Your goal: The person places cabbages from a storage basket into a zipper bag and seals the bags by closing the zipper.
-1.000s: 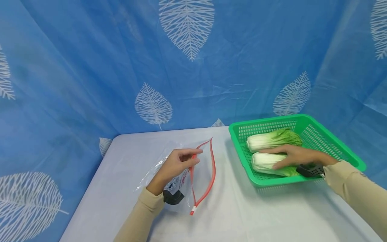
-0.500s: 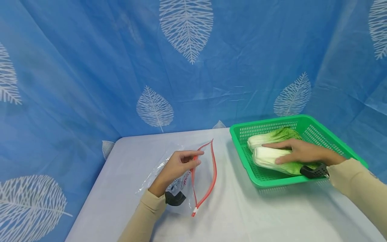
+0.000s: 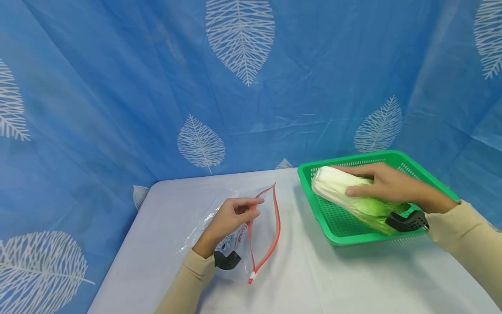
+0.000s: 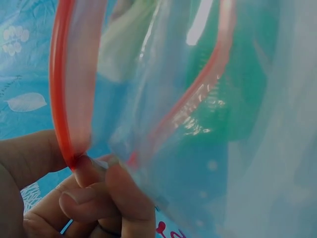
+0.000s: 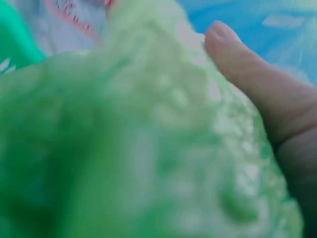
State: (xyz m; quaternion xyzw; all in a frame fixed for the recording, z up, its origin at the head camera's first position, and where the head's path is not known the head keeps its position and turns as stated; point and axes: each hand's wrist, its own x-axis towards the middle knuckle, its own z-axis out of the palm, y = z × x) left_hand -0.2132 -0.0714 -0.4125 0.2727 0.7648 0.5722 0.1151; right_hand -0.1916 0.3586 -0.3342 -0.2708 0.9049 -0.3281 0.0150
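Observation:
My left hand (image 3: 231, 218) pinches the rim of a clear plastic slider bag (image 3: 277, 222) with a red zip edge and printing on its side. The bag's mouth gapes toward the right. In the left wrist view, thumb and fingers grip the lower corner of the red edge (image 4: 59, 84). My right hand (image 3: 386, 187) grips a napa cabbage (image 3: 337, 185) from above, its white base raised and pointing left, its leafy end lower. Blurred green leaves (image 5: 148, 148) fill the right wrist view, with the thumb along their right side. The second cabbage is hidden behind the held one and the hand.
A green perforated basket (image 3: 368, 238) stands under the right hand, at the right of the white-covered table (image 3: 290, 292). Blue cloth (image 3: 306, 78) with white leaf patterns hangs behind and at the sides. A black device sits on each wrist.
The right hand has lifted the napa cabbage up from the basket floor, its white base swinging up and left over the other cabbage. The left hand and bag have stayed nearly still.

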